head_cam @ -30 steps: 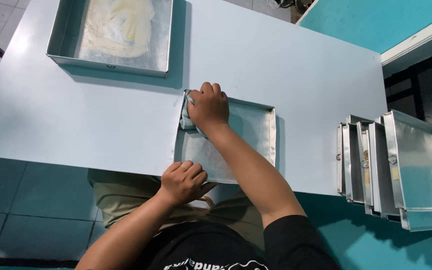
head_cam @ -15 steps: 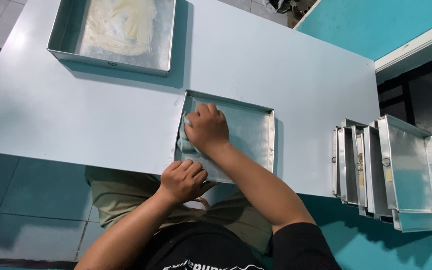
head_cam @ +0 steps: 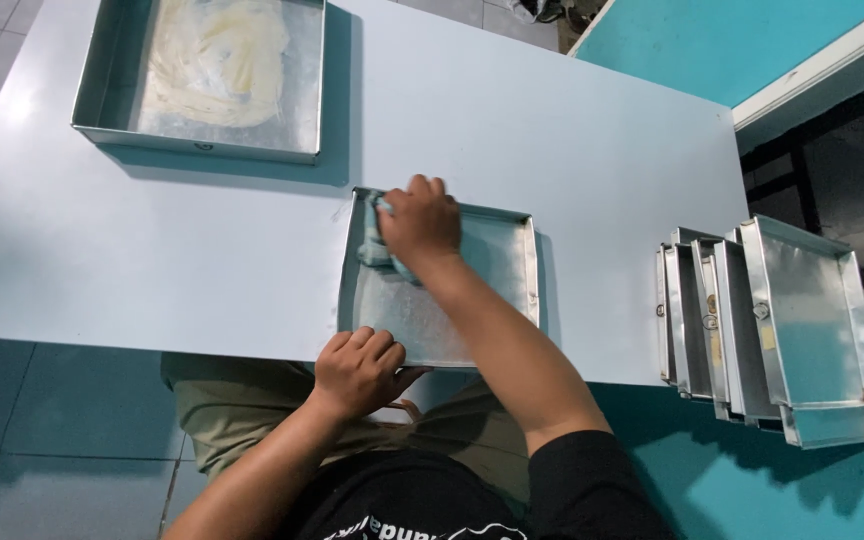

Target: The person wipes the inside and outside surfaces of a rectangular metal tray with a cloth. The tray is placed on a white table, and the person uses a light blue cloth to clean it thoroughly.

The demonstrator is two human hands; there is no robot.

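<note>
1. Head view, nearest: the person's dark-sleeved arms reach forward over olive-clad legs, above a teal tiled floor.
2. Left hand sits at the near edge of the desk, fingers curled around the near rim of a shallow rectangular metal pan. Grip is closed on that rim.
3. That pan lies flat on the desk, its near edge at the desk's near edge, directly in front of the person. A whitish smear shows on its floor near the left hand.
4. Right hand is inside the pan at its far left corner, fingers bunched down over a pale blue-grey cloth, which is pressed against the pan floor and wall.
5. To the right, well apart, a stack of similar metal pans stands on edge, leaning, at the desk's right end; they overhang its near edge.
6. Farthest, at the desk's far left, a large square metal tray holds a yellowish-white spread across its floor.
</note>
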